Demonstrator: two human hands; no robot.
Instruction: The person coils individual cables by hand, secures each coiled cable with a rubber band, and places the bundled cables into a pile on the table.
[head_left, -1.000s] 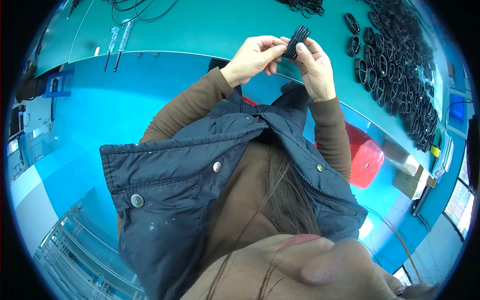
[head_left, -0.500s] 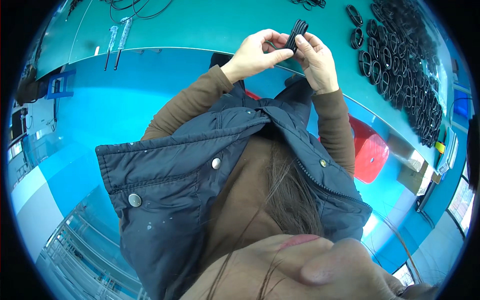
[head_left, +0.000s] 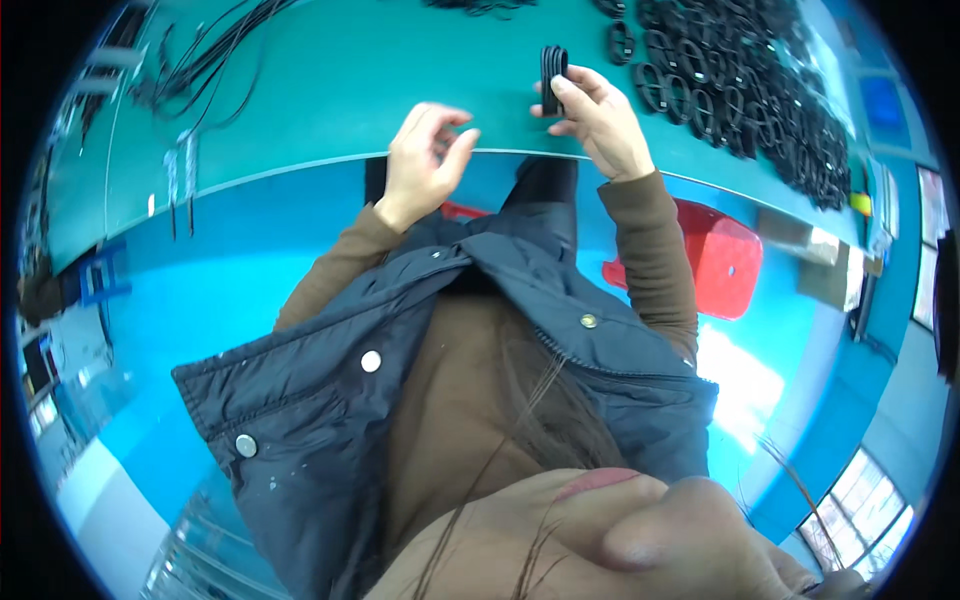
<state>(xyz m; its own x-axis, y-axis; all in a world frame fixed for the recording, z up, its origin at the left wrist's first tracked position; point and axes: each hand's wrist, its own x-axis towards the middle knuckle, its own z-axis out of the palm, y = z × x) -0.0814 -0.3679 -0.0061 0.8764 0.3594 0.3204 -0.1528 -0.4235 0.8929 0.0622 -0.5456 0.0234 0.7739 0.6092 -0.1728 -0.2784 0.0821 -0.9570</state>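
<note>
A small bundle of coiled black cable [head_left: 552,75] stands upright in my right hand [head_left: 600,120], pinched between thumb and fingers above the green table. My left hand [head_left: 424,165] is apart from it, over the table's near edge, with thumb and fingers spread and nothing between them. To the right of my right hand lie many similar coiled cable bundles [head_left: 703,112] on the table.
Loose black cables [head_left: 205,65] lie at the table's far left. Two thin tools with wrapped handles [head_left: 190,165] jut over its near edge. A red stool [head_left: 725,262] stands at the right, near cardboard boxes [head_left: 828,272]. The green table [head_left: 330,90] spans the far side.
My left hand has let go of the cable bundle and moved left, away from it. My right hand keeps the bundle. The view has shifted, bringing loose cables at the left further into sight.
</note>
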